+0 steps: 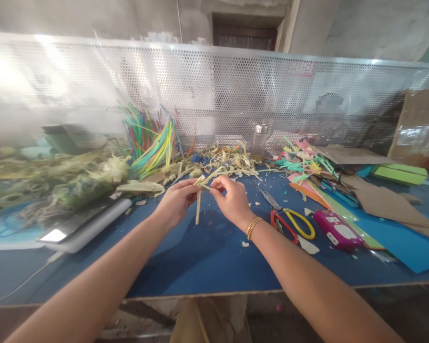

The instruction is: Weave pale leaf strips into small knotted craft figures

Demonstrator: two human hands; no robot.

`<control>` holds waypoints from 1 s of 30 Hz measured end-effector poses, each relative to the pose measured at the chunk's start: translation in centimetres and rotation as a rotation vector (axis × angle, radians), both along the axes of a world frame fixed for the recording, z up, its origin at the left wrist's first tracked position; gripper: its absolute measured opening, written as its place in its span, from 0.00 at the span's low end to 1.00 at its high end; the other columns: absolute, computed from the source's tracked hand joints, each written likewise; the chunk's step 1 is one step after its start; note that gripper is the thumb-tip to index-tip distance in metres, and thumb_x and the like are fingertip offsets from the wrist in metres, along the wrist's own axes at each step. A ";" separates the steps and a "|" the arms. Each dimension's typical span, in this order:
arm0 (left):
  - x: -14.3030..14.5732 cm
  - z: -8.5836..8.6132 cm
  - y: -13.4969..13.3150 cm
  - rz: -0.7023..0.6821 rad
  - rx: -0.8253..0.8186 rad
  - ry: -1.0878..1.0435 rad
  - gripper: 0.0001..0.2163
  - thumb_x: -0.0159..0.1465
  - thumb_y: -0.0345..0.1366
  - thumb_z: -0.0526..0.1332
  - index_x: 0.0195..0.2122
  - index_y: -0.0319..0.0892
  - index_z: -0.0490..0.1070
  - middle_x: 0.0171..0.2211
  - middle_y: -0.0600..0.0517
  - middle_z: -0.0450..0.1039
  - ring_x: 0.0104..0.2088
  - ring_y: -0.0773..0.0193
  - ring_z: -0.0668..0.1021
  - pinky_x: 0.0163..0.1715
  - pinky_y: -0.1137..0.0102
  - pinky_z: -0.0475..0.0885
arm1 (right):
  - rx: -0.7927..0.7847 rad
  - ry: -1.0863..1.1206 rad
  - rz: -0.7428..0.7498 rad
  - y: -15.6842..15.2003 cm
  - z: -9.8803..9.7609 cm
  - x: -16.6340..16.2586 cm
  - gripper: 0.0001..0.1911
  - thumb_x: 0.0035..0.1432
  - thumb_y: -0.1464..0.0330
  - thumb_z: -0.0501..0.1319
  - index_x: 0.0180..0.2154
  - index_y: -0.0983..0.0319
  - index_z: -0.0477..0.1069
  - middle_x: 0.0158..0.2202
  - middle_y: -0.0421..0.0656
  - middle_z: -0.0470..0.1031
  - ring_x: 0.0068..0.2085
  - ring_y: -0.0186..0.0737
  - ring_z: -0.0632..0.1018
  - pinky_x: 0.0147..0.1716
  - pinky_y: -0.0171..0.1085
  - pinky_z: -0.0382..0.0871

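Observation:
Pale yellow-green plant strips cross between my two hands above the blue table, with one end hanging straight down. My left hand pinches them near the crossing, thumb against fingers. A little to the right, my right hand is closed with its thumb and index finger on another part of the strip; a gold bracelet circles that wrist. Scissors with one red and one yellow handle lie right of my right hand. Just behind my hands spreads a heap of dried strip scraps.
Colourful pipe-like stems stand at the back left, near a glass bottle. A phone and tangled fibres lie left. A purple case, blue paper and cardboard lie right. A perforated metal screen closes the back.

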State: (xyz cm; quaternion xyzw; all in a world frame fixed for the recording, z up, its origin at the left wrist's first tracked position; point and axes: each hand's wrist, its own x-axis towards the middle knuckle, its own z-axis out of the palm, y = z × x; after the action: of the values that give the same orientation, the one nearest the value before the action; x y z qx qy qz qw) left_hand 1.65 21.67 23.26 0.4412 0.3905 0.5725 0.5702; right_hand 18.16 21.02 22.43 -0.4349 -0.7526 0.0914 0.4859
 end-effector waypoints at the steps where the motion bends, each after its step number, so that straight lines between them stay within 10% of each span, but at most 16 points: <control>1: 0.0 0.0 0.1 0.006 -0.002 0.004 0.10 0.45 0.32 0.72 0.30 0.38 0.78 0.25 0.53 0.75 0.25 0.70 0.73 0.30 0.73 0.67 | 0.005 -0.020 0.045 -0.1 0.1 0.0 0.03 0.59 0.70 0.60 0.36 0.57 0.72 0.32 0.38 0.80 0.35 0.36 0.79 0.45 0.39 0.66; 9: -0.3 -0.1 0.1 0.028 -0.014 0.103 0.15 0.45 0.34 0.71 0.35 0.38 0.77 0.23 0.53 0.73 0.23 0.68 0.72 0.24 0.73 0.64 | 0.071 -0.104 0.292 -0.1 0.8 0.3 0.09 0.62 0.70 0.58 0.38 0.55 0.78 0.39 0.39 0.81 0.41 0.36 0.79 0.44 0.37 0.67; 30: 0.5 -0.3 -0.4 0.047 0.160 0.355 0.12 0.51 0.41 0.68 0.28 0.39 0.70 0.21 0.56 0.68 0.21 0.72 0.66 0.23 0.75 0.59 | -0.218 0.110 0.143 -0.5 -0.4 -0.7 0.17 0.59 0.62 0.56 0.20 0.61 0.66 0.19 0.38 0.68 0.23 0.31 0.67 0.26 0.32 0.58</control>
State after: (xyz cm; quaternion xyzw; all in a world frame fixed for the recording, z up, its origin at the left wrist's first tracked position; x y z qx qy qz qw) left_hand 2.13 21.30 22.94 0.5699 0.4484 0.5279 0.4421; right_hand 17.42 20.55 22.05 -0.4248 -0.7393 0.2307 0.4687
